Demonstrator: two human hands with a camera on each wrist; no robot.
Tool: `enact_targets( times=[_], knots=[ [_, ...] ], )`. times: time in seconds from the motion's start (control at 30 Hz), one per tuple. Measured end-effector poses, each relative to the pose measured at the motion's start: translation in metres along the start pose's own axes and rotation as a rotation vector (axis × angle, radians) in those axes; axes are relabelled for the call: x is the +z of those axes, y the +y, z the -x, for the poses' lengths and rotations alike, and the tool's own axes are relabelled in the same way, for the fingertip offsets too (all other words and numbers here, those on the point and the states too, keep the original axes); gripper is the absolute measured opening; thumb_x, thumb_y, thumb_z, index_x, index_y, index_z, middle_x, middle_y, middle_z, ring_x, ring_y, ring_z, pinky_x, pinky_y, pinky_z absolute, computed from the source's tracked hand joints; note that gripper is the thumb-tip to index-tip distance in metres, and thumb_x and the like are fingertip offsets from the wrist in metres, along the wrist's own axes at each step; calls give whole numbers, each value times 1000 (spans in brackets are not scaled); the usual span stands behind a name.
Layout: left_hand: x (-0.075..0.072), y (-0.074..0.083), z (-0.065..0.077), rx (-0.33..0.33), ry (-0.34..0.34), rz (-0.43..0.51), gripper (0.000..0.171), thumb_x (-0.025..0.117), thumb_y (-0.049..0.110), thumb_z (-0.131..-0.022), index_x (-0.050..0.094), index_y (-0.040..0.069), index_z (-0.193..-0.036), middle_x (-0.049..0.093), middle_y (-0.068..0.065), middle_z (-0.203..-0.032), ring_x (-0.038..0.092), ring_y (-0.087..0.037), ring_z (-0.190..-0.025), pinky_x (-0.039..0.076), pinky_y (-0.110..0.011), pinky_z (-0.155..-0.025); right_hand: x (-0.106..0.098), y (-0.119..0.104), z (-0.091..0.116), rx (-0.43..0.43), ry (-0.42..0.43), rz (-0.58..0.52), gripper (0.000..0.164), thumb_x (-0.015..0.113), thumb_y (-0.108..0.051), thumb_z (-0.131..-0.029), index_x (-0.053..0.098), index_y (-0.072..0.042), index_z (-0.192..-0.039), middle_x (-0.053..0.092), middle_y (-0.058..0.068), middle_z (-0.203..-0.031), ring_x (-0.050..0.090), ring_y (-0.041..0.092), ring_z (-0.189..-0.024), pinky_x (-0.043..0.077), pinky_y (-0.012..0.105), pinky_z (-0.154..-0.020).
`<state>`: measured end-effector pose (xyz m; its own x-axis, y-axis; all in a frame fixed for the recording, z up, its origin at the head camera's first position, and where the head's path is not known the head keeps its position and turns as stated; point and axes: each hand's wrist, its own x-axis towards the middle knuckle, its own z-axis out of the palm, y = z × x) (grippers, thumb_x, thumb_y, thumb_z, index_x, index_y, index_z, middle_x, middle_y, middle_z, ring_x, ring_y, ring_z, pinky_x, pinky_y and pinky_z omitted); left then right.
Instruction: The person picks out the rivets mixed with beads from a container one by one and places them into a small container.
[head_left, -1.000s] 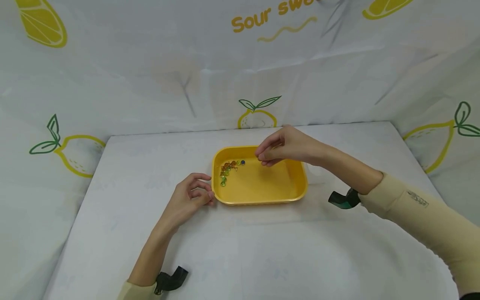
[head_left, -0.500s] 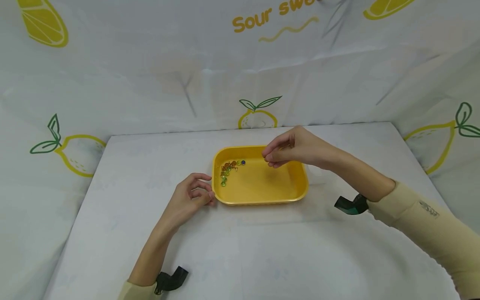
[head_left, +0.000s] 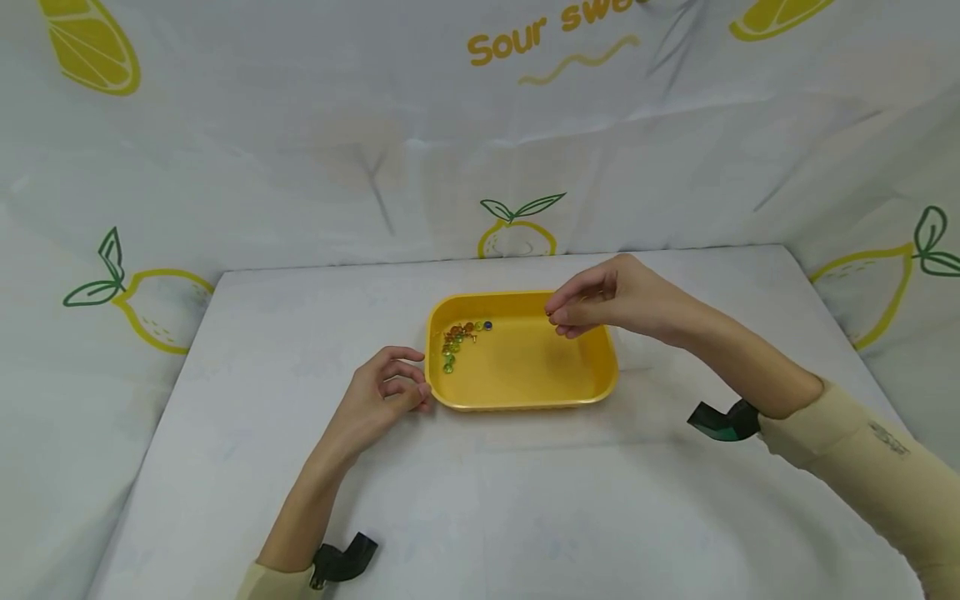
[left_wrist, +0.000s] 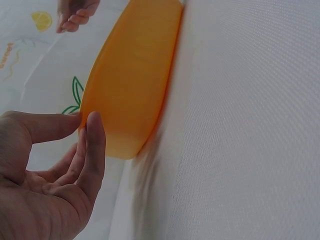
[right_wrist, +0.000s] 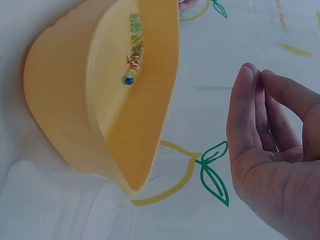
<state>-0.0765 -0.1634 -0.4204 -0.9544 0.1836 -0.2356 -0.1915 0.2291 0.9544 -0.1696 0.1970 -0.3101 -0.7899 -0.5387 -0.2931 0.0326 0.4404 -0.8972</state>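
A yellow tray stands on the white table. Along its left and back-left inside lie several small green, yellow, amber and blue glass beads, with some gold pin-like pieces among them. At the tray's front-left corner my left hand pinches the rim between thumb and finger, as the left wrist view also has it. Above the tray's back right, my right hand holds thumb and fingertips together on a tiny brownish thing. The right wrist view hides that thing behind the fingers.
A clear plastic container, hard to make out, lies beside the tray's right end. White cloth printed with lemons hangs behind and at both sides of the table.
My right hand has moved steadily to the right across the tray, fingertips still together on the tiny brownish thing. The left hand, tray and beads have stayed put.
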Motion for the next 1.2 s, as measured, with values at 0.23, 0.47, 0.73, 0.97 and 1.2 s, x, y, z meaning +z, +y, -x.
enact_targets(
  times=[0.23,0.47,0.73,0.97,1.2],
  knots=[
    [0,1,1,0,0,0,46,72,2,-99,56,8,-141,70,-14,-111,79,-30,-88,69,-35,-85,-2,3,10,-18,7,-17,32,79,-17,-100,75,5,-123,84,9,-107,83,23,-98,68,38,-95],
    [1,2,1,-1,3,-5,46,73,3,-99,56,8,-141,70,-13,-111,79,-28,-88,69,-35,-85,-7,9,17,-16,19,-13,30,79,-17,-100,76,3,-122,83,15,-111,83,25,-100,68,36,-96],
    [1,1,1,5,2,-7,46,72,3,-99,56,8,-141,70,-13,-111,79,-29,-88,69,-35,-85,-12,16,26,-30,36,-17,28,77,-16,-101,76,3,-122,84,6,-108,82,24,-101,68,39,-95],
    [0,1,1,15,-3,-4,45,73,3,-99,56,9,-141,71,-13,-111,79,-30,-88,69,-35,-84,-19,22,33,-31,68,-6,30,75,-15,-103,74,5,-125,84,5,-109,81,31,-104,68,37,-94],
    [0,1,1,17,-5,-5,45,73,4,-99,56,9,-140,71,-13,-111,79,-32,-88,69,-33,-84,-29,31,41,-34,118,25,29,74,-16,-104,75,3,-126,83,5,-110,81,31,-101,68,31,-90]
  ],
)
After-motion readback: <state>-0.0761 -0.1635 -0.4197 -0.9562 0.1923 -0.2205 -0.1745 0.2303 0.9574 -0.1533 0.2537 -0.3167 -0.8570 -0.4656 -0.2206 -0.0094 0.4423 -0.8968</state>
